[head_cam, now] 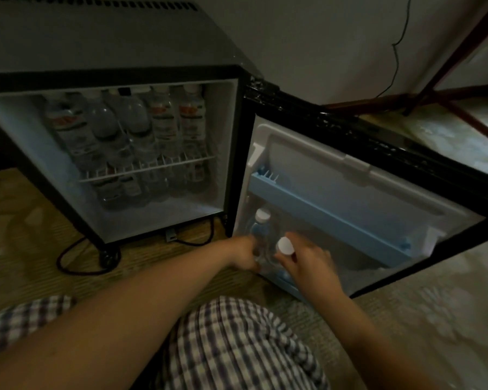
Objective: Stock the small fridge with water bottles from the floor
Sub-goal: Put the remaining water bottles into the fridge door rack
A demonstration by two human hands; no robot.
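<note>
A black power cord (58,260) loops on the patterned carpet (434,319) towards its left edge. A thin wire (396,63) hangs down the wall (307,38), beside a reddish wooden frame (448,66).

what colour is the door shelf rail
Door shelf rail is light blue, head view.

Dim room, low light, colours muted. Wall (307,38) plain grey-white, no marks. Thin black cable (396,66) hangs down it at the right. Upper right: dark red-brown wooden frame (434,80) with slanted struts and a low crossbar, standing close to the wall; can't tell what piece of furniture it is. Floor is carpet: tan woven pattern on the left (26,220), paler floral pattern on the right (434,319) and under the frame. Black power cord (76,263) lies looped on the left carpet.
</note>
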